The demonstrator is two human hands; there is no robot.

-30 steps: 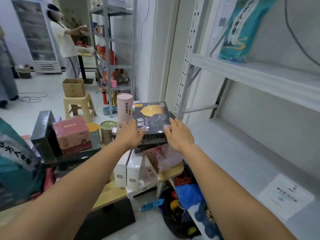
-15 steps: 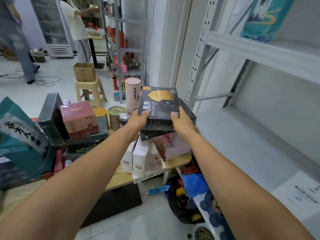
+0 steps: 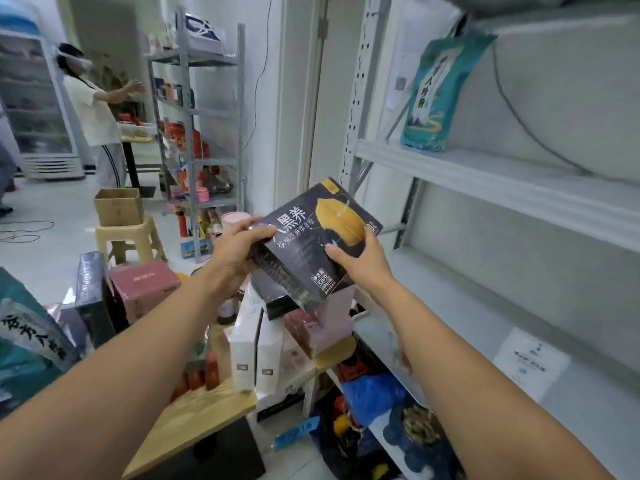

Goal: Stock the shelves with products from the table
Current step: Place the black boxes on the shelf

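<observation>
Beside white shelves (image 3: 502, 174), above wooden table (image 3: 194, 420), tilted dark box (image 3: 311, 247) in grip of left hand (image 3: 235, 258) and right hand (image 3: 363, 261).

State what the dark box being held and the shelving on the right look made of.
Dark box: likely printed cardboard under glossy film, given sharp edges and sheen. Shelving: seemingly painted metal, matte light grey, with a perforated upright.
</observation>
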